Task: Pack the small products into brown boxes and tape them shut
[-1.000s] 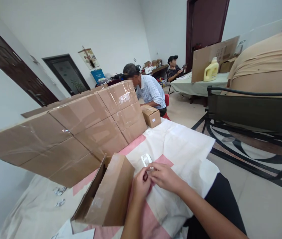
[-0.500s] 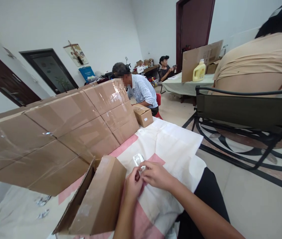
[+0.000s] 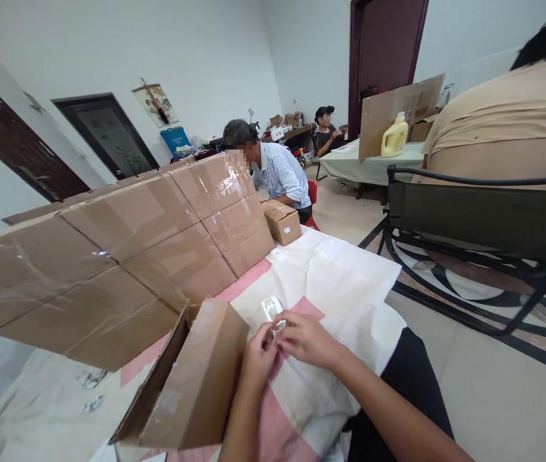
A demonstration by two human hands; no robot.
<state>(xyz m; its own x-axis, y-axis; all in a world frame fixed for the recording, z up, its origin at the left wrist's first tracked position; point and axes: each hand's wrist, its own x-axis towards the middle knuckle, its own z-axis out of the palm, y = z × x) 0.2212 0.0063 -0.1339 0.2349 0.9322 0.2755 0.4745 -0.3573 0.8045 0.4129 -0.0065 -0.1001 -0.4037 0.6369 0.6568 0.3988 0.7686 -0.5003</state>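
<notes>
"Gathered close at the tips, the left hand (image 3: 258, 354) and the right hand (image 3: 313, 339) meet over the cloth (image 3: 349, 298). Are they clamped on something?"

"I can't tell. The fingers of each are bent inward and nearly together, but whatever may sit between them is hidden or too small to make out."

"And the white piece (image 3: 271, 305)?"

"Lying on the cloth just beyond the fingers, its rounded end pointing away from the person. The right hand's fingers cover its near end — whether they touch it, I can't say."

"What stands to the left of that?"

"An open carton (image 3: 200, 378), right beside the left forearm, its long slot of an opening facing up. Behind it rises a wall of taped boxes (image 3: 157, 231), with a small box (image 3: 284, 222) at its far end, near the table's corner."

"Those bits lower left?"

"Crumpled scraps (image 3: 92, 403) on the cloth, well apart from both hands."

"Who else is about?"

"A person in a light blue shirt (image 3: 283, 172) sits bent forward behind the boxes. Farther right, a yellow jug (image 3: 394, 138) stands on another table (image 3: 354, 165) — near a person in a tan top (image 3: 508, 122), seen from behind."
</notes>
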